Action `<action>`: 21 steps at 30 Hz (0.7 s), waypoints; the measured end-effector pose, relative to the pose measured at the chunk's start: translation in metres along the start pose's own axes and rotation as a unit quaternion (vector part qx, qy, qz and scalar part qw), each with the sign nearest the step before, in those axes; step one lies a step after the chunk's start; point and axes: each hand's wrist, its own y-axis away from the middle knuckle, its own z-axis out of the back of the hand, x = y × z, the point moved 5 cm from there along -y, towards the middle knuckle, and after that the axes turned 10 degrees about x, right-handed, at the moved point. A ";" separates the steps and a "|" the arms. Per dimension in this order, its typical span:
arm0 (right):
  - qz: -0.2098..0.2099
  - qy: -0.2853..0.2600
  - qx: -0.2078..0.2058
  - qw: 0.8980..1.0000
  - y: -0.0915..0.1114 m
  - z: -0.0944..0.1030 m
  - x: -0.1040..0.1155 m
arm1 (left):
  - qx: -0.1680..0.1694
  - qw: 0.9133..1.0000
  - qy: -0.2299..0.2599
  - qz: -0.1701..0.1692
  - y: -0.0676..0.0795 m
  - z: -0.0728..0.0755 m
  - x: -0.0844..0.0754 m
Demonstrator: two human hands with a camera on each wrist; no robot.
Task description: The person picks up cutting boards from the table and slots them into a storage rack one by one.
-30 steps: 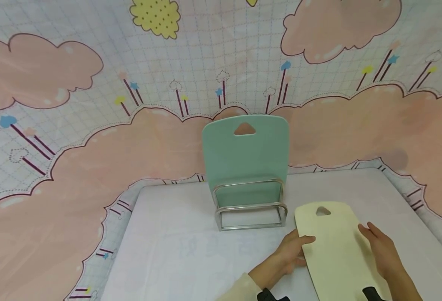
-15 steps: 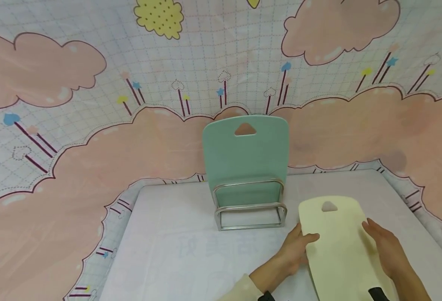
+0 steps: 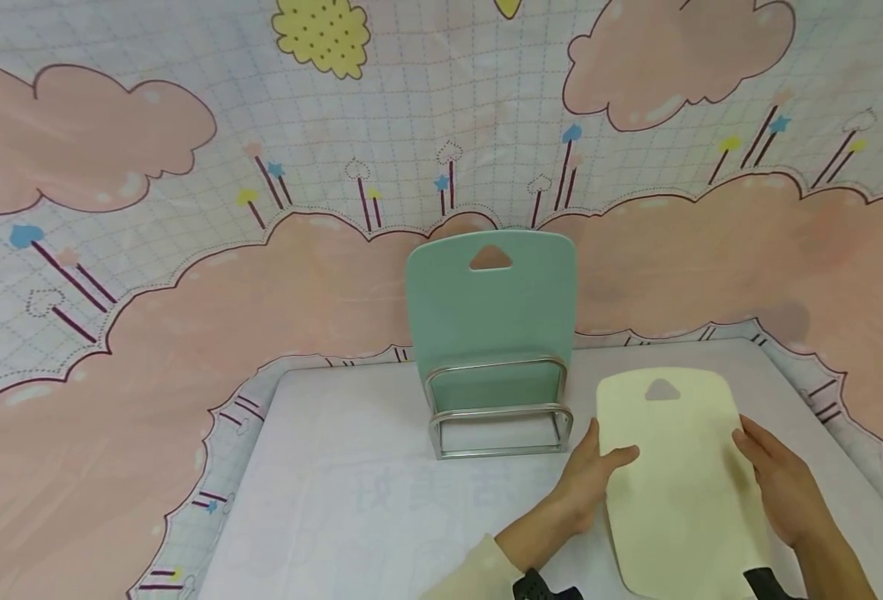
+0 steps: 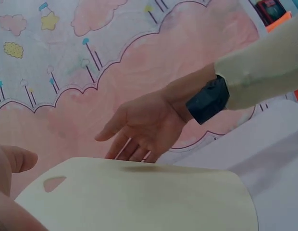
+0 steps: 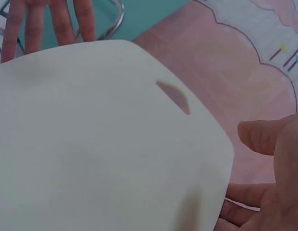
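A pale yellow cutting board (image 3: 681,517) is tilted up at the right side of the table. My left hand (image 3: 582,490) holds its left edge, thumb across the front and fingers behind. Along the right edge, straight fingers of my right hand (image 3: 786,492) reach behind the board. That hand's thumb stands apart from the surface in the right wrist view, where its fingertips are hidden by the board. Left of the hands, a green cutting board (image 3: 491,317) stands upright in a metal wire rack (image 3: 501,414).
The white table (image 3: 336,500) has the rack near its back edge. Behind it hangs a patterned cloth (image 3: 321,283) with pink clouds. Dark wrist straps (image 4: 209,100) are worn on both arms.
Both hands have raised the yellow cutting board slightly and tipped it more upright. Its lower edge has come into view. The green board and rack have stayed put.
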 end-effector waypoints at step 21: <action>0.013 0.154 -0.102 0.983 0.010 0.009 0.029 | 0.039 0.994 -0.067 -0.079 -0.001 0.005 -0.027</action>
